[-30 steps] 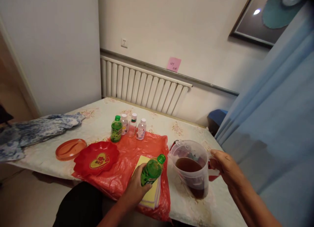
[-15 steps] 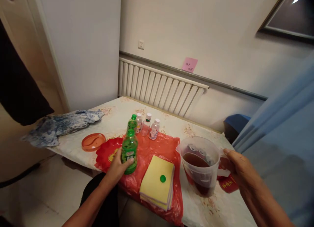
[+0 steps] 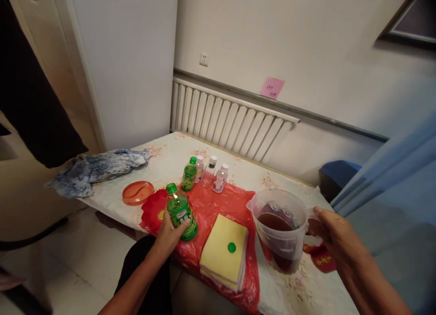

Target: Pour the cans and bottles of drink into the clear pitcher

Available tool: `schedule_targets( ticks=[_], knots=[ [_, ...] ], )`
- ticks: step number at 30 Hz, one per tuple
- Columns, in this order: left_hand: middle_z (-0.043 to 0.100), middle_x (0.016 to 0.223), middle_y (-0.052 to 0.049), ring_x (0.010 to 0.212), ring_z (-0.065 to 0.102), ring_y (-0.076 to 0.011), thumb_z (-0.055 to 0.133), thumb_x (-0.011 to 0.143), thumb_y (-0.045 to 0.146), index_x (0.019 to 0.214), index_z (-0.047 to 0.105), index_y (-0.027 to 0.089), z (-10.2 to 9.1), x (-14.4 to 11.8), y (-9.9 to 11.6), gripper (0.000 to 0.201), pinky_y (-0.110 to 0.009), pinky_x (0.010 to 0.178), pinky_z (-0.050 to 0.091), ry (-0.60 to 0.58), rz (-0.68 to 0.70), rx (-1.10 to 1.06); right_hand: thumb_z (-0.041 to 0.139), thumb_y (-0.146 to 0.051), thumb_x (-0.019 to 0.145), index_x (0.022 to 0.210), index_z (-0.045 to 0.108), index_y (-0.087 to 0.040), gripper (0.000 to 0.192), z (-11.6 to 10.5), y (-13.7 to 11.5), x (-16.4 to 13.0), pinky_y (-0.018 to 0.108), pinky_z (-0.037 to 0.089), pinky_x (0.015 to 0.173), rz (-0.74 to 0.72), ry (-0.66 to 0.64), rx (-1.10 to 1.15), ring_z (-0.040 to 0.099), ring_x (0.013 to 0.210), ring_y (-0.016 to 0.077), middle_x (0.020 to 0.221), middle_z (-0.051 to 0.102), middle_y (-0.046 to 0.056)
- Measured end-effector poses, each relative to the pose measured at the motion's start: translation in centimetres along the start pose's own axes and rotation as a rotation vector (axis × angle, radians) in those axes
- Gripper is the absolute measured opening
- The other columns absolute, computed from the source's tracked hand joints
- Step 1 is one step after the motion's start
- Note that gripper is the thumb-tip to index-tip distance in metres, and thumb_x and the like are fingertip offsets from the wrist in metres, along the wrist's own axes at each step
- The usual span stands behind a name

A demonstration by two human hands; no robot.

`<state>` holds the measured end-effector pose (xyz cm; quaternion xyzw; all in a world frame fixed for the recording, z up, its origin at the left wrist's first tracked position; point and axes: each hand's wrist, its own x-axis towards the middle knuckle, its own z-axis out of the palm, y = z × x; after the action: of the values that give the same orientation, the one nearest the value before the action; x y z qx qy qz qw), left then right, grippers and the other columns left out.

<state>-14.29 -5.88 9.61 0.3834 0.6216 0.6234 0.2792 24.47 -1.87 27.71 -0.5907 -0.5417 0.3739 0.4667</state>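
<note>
My left hand (image 3: 172, 228) is wrapped round a green-capped plastic bottle (image 3: 182, 211) with a green label, which leans to the left above a red plastic sheet. My right hand (image 3: 335, 233) grips the handle of a clear plastic measuring jug (image 3: 279, 228), part filled with dark brown liquid. Between the two lies a stack of yellow cloths (image 3: 223, 253) with a green round disc (image 3: 231, 247) on top. Behind the held bottle, a second green bottle (image 3: 189, 175) stands upright beside several clear white-capped bottles (image 3: 220, 179). A red scalloped tray (image 3: 151, 210) is partly hidden by the held bottle.
An orange round lid (image 3: 137, 193) lies on the floral tablecloth (image 3: 163, 165), left of the red plastic sheet (image 3: 225, 201). Crumpled blue-white fabric (image 3: 102, 169) hangs over the table's left edge. Red cans (image 3: 323, 259) are partly hidden behind my right hand. A radiator (image 3: 221, 117) runs along the wall.
My left hand has tilted the green bottle, its cap now leaning left. The whole view has shifted slightly, so the table sits further right. My right hand still grips the jug.
</note>
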Motion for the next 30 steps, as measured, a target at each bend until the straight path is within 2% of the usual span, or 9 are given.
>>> schedule_targets(
  ticks=[4, 9, 11, 18, 22, 30],
  knots=[
    [0.065, 0.104, -0.008, 0.1, 0.065, -0.0285, 0.068, 0.071, 0.04, 0.12, 0.044, 0.018, 0.6, -0.9, -0.6, 0.059, -0.045, 0.088, 0.051, -0.073, 0.002, 0.163, 0.055, -0.058, 0.078, 0.059, 0.047, -0.022, 0.041, -0.2, 0.3, -0.1, 0.022, 0.029, 0.031, -0.023, -0.027, -0.023, 0.038, 0.035, 0.0108, 0.041, 0.043, -0.004],
    [0.066, 0.112, -0.007, 0.103, 0.064, -0.0268, 0.066, 0.069, 0.028, 0.126, 0.042, 0.019, 2.5, -2.0, 0.7, 0.062, -0.042, 0.091, 0.05, -0.273, 0.042, 0.147, 0.054, -0.056, 0.079, 0.054, 0.045, -0.022, 0.043, 0.0, -0.2, -0.2, 0.023, 0.027, 0.032, -0.01, -0.052, -0.013, 0.034, 0.034, 0.0096, 0.041, 0.04, -0.004],
    [0.064, 0.119, -0.009, 0.109, 0.062, -0.0265, 0.065, 0.068, 0.023, 0.128, 0.042, 0.019, 3.5, -2.5, 1.2, 0.064, -0.042, 0.095, 0.048, -0.319, 0.082, 0.13, 0.053, -0.055, 0.08, 0.052, 0.044, -0.022, 0.045, 0.3, -0.7, -0.2, 0.023, 0.025, 0.032, -0.005, -0.07, 0.005, 0.032, 0.035, 0.0089, 0.042, 0.039, -0.004],
    [0.058, 0.129, -0.011, 0.124, 0.051, -0.0281, 0.066, 0.063, 0.015, 0.127, 0.05, 0.018, 5.4, -4.3, 1.9, 0.066, -0.045, 0.107, 0.037, -0.33, 0.183, 0.207, 0.05, -0.056, 0.083, 0.05, 0.044, -0.022, 0.048, 0.8, -1.6, -0.1, 0.025, 0.022, 0.035, -0.012, -0.142, -0.043, 0.031, 0.038, 0.0095, 0.044, 0.04, -0.003],
    [0.058, 0.131, -0.011, 0.124, 0.05, -0.028, 0.065, 0.063, 0.014, 0.128, 0.05, 0.016, 5.7, -4.9, 1.7, 0.067, -0.045, 0.108, 0.037, -0.348, 0.172, 0.262, 0.048, -0.052, 0.084, 0.047, 0.041, -0.022, 0.048, 1.0, -2.5, -0.6, 0.025, 0.02, 0.037, -0.082, -0.149, -0.116, 0.028, 0.039, 0.0088, 0.044, 0.037, -0.003],
    [0.058, 0.131, -0.011, 0.125, 0.05, -0.0269, 0.065, 0.063, 0.013, 0.128, 0.05, 0.017, 5.9, -5.2, 1.5, 0.067, -0.043, 0.109, 0.036, -0.358, 0.158, 0.313, 0.052, -0.052, 0.079, 0.054, 0.031, -0.024, 0.043, 1.4, -3.5, -1.1, 0.024, 0.018, 0.04, -0.034, -0.18, -0.141, 0.024, 0.042, 0.0087, 0.048, 0.027, -0.007]
  ],
)
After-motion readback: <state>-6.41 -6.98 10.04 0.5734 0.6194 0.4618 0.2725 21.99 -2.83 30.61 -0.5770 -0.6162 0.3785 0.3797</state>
